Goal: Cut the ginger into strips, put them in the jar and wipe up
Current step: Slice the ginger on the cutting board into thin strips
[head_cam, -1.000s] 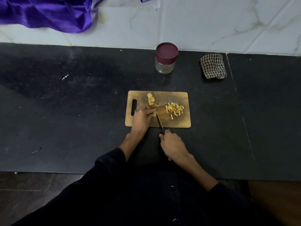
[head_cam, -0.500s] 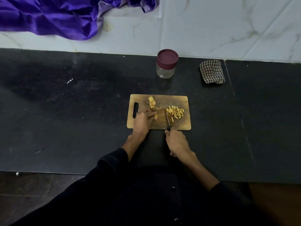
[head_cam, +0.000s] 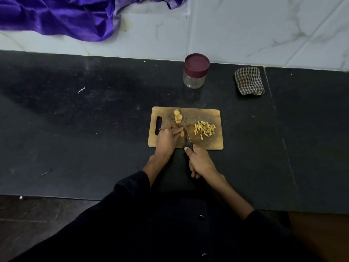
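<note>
Since half a second ago the knife [head_cam: 187, 136] has swung back from beside the cut pile to the piece under the left fingertips, its thin blade now standing right against that ginger piece [head_cam: 182, 133]. The right hand [head_cam: 201, 163] wraps its curled fingers around the dark handle just off the near edge of the wooden cutting board [head_cam: 207, 115], thumb laid along the top. The left hand [head_cam: 167, 139] lies on the board with fingers bent, pinning the small yellow piece by the fingertips.

A stack of flat ginger slices [head_cam: 178, 117] sits farther back on the board, near its left-centre. The ginger strips [head_cam: 205, 128], short and thin, lie in a loose heap on the right half. The board is rectangular with rounded corners and a slot handle at its left end, its surface stained dark in patches.

Behind it, the clear glass jar [head_cam: 194, 79] with a round maroon lid stands closed on the speckled black countertop [head_cam: 94, 129]. A folded checked cloth [head_cam: 249, 80] lies to its right. Glossy purple fabric [head_cam: 56, 17] drapes over the white marble-patterned wall.
</note>
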{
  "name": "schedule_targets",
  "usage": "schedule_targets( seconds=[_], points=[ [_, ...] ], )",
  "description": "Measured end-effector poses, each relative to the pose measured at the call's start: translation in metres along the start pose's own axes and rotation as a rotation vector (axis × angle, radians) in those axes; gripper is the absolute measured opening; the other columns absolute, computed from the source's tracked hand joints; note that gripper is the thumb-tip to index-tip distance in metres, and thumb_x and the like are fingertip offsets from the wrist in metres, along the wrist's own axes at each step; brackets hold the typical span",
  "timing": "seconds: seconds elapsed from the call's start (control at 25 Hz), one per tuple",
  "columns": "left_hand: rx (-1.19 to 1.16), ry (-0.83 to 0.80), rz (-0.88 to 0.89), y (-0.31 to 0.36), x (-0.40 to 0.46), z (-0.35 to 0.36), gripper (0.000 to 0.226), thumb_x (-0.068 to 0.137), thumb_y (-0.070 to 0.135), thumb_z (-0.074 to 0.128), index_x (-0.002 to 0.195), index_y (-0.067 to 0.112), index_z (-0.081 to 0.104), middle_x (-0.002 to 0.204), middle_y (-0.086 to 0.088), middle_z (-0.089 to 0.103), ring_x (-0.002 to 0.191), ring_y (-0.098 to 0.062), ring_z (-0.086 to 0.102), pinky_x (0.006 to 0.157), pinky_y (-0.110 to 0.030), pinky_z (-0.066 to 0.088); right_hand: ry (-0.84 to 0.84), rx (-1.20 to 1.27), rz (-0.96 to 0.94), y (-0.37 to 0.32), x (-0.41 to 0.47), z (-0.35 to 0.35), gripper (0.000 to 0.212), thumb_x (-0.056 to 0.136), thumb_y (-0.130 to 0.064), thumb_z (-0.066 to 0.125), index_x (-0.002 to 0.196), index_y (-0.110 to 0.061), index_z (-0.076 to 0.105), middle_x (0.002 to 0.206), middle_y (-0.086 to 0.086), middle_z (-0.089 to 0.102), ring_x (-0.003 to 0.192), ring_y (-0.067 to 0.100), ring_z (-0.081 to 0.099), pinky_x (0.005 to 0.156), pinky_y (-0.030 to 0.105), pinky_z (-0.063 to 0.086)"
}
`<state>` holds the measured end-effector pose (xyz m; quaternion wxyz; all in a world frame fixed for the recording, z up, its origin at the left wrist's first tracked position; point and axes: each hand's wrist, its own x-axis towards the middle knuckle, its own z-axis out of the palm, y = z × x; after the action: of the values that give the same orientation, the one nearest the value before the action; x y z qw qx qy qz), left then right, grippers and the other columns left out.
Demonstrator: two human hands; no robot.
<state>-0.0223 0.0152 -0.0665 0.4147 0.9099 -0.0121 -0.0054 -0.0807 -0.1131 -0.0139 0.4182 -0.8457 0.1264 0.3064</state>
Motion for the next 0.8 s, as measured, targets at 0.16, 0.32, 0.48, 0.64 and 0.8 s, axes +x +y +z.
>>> schedule_targets(
  seconds=[0.16, 0.32, 0.48, 0.64, 0.8],
  points=[
    [-0.021, 0.010, 0.003, -0.003, 0.002, 0.001, 0.028, 0.081, 0.005, 0.070, 0.108, 0.009, 0.071, 0.103, -0.003, 0.067, 0.095, -0.017, 0.062, 0.086, -0.034, 0.052, -0.025, 0.018, -0.002, 0.001, 0.002, -0.004, 0.031, 0.108, -0.033, 0.035, 0.125, -0.008, 0.044, 0.056, 0.007, 0.057, 0.040, 0.019, 0.057, 0.038, 0.026, 0.044],
    [-0.004, 0.004, 0.010, -0.006, 0.003, 0.002, 0.029, 0.081, 0.008, 0.071, 0.110, 0.010, 0.070, 0.100, -0.003, 0.064, 0.092, -0.017, 0.061, 0.085, -0.036, 0.052, -0.035, -0.170, 0.026, -0.003, 0.006, -0.006, 0.026, 0.107, -0.036, 0.033, 0.113, -0.012, 0.045, 0.073, 0.011, 0.064, 0.056, 0.024, 0.067, 0.051, 0.035, 0.055],
    [-0.033, 0.025, 0.012, -0.003, 0.000, 0.002, 0.028, 0.081, 0.005, 0.070, 0.109, 0.008, 0.070, 0.099, -0.002, 0.065, 0.090, -0.011, 0.059, 0.086, -0.029, 0.052, -0.012, -0.353, 0.047, -0.004, 0.009, -0.002, 0.029, 0.106, -0.037, 0.034, 0.108, -0.011, 0.048, 0.087, 0.008, 0.062, 0.059, 0.027, 0.070, 0.065, 0.043, 0.060],
    [-0.039, 0.023, 0.013, -0.001, -0.001, 0.000, 0.028, 0.081, 0.005, 0.070, 0.109, 0.007, 0.070, 0.102, -0.002, 0.066, 0.094, -0.012, 0.061, 0.088, -0.025, 0.051, -0.009, -0.423, 0.069, 0.001, 0.000, 0.001, 0.030, 0.106, -0.036, 0.033, 0.109, -0.010, 0.050, 0.081, 0.004, 0.056, 0.061, 0.026, 0.071, 0.067, 0.043, 0.061],
    [-0.031, -0.009, 0.012, -0.002, 0.000, -0.001, 0.028, 0.082, 0.007, 0.070, 0.110, 0.011, 0.070, 0.105, 0.000, 0.067, 0.096, -0.010, 0.060, 0.088, -0.027, 0.051, 0.069, -0.391, 0.055, 0.008, -0.002, 0.003, 0.032, 0.106, -0.037, 0.035, 0.111, -0.010, 0.052, 0.095, 0.008, 0.062, 0.079, 0.028, 0.070, 0.075, 0.046, 0.060]
  ],
)
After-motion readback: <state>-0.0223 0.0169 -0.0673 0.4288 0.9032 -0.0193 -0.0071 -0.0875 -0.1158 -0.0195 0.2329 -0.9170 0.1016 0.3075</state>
